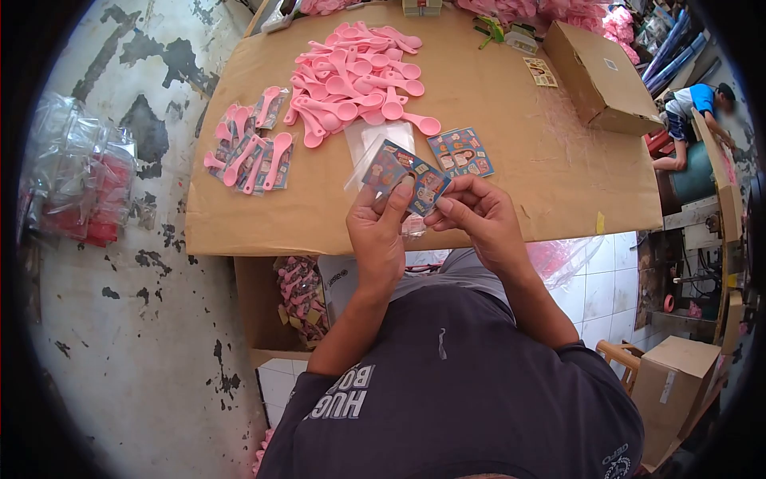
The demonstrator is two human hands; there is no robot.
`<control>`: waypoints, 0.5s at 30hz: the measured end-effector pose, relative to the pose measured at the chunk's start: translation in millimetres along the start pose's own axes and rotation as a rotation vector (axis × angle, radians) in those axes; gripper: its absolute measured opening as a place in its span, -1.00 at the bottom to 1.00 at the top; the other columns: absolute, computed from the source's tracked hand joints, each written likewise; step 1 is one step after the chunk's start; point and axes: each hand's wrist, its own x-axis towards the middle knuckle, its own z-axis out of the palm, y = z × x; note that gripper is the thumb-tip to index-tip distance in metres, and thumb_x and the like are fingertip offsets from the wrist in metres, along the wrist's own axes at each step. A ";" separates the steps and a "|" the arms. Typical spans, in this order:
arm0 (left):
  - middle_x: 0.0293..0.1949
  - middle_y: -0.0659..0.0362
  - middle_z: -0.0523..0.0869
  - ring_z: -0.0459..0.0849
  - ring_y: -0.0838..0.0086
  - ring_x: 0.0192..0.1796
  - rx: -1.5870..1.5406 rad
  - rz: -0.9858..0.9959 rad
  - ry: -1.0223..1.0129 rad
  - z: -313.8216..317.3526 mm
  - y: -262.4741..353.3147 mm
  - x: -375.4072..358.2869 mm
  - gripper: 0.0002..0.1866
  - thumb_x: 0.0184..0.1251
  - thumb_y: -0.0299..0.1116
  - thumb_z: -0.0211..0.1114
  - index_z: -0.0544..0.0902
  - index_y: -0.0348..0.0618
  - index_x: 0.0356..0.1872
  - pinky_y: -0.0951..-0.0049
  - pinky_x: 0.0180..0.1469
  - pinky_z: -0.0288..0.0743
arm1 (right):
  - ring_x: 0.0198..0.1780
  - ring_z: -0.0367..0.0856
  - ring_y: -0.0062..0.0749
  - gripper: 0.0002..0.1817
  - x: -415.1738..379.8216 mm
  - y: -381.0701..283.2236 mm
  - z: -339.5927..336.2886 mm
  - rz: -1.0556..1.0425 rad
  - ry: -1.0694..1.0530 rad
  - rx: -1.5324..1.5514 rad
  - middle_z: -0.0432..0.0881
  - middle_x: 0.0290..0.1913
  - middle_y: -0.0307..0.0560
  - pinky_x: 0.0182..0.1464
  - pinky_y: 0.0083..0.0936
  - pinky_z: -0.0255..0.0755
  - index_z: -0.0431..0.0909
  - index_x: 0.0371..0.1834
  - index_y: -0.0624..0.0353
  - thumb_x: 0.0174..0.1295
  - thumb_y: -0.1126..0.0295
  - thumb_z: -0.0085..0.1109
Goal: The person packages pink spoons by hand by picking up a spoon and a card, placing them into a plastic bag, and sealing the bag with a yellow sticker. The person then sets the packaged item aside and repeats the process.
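A blue printed card (429, 185) is held tilted over the table's near edge, between both hands. My left hand (375, 239) is closed on its left part, thumb on top, together with a clear plastic bag (359, 177) that shows around the card's left end. The fingers of my right hand (488, 219) pinch the card's lower right corner. Just beyond lies a stack of similar blue cards (463, 152). Clear bags (388, 134) lie flat behind the held card. A big heap of pink measuring spoons (343, 80) spreads further back.
Left on the brown-covered table (558, 184) are bagged cards with pink spoons (254, 156). A cardboard box (602, 76) stands at the right, near a green tool (490, 30). An open box of packed spoons (302, 299) sits below. Another person (694, 112) is at far right.
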 end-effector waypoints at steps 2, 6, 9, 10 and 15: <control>0.00 0.06 0.81 0.79 0.54 -0.05 0.008 0.006 -0.004 -2.0 -0.9 -0.9 -0.65 0.50 -0.52 0.35 0.59 -0.35 0.23 0.53 -0.03 0.70 | -0.10 0.81 -0.39 -0.81 1.3 2.8 -0.4 -0.016 0.023 -0.043 0.74 -0.13 0.00 -0.09 -0.52 0.74 0.53 0.03 0.34 0.48 0.47 0.23; 0.00 0.08 0.81 0.78 0.55 -0.04 0.037 -0.035 -0.036 -5.1 -4.9 -4.4 -0.67 0.48 -0.51 0.37 0.61 -0.33 0.20 0.52 0.03 0.67 | -0.16 0.78 -0.49 -0.80 6.4 11.1 -2.9 -0.052 0.033 -0.079 0.74 -0.15 -0.06 -0.17 -0.59 0.69 0.53 0.03 0.29 0.47 0.45 0.27; 0.01 0.09 0.81 0.77 0.54 -0.02 0.094 -0.024 -0.039 -4.9 -6.4 -6.0 -0.68 0.48 -0.49 0.39 0.63 -0.32 0.18 0.49 0.07 0.65 | -0.18 0.75 -0.56 -0.79 9.3 14.3 3.8 -0.134 0.090 -0.222 0.74 -0.17 -0.11 -0.18 -0.62 0.65 0.55 0.05 0.29 0.46 0.45 0.27; 0.01 0.10 0.80 0.76 0.54 -0.01 0.127 -0.019 -0.035 -4.9 -6.5 -6.3 -0.69 0.47 -0.48 0.39 0.63 -0.31 0.17 0.48 0.09 0.65 | -0.18 0.74 -0.59 -0.79 10.5 14.6 7.5 -0.189 0.129 -0.329 0.75 -0.18 -0.13 -0.18 -0.62 0.63 0.55 0.06 0.29 0.47 0.45 0.27; 0.17 0.02 0.72 0.70 0.47 0.15 0.120 -0.023 -0.082 -2.7 -6.7 -4.2 -0.55 0.48 -0.55 0.32 0.51 -0.29 0.34 0.40 0.20 0.61 | -0.22 0.70 -0.64 -0.79 8.7 9.3 12.3 -0.090 0.071 -0.063 0.74 -0.19 -0.17 -0.18 -0.63 0.59 0.57 0.06 0.32 0.47 0.45 0.26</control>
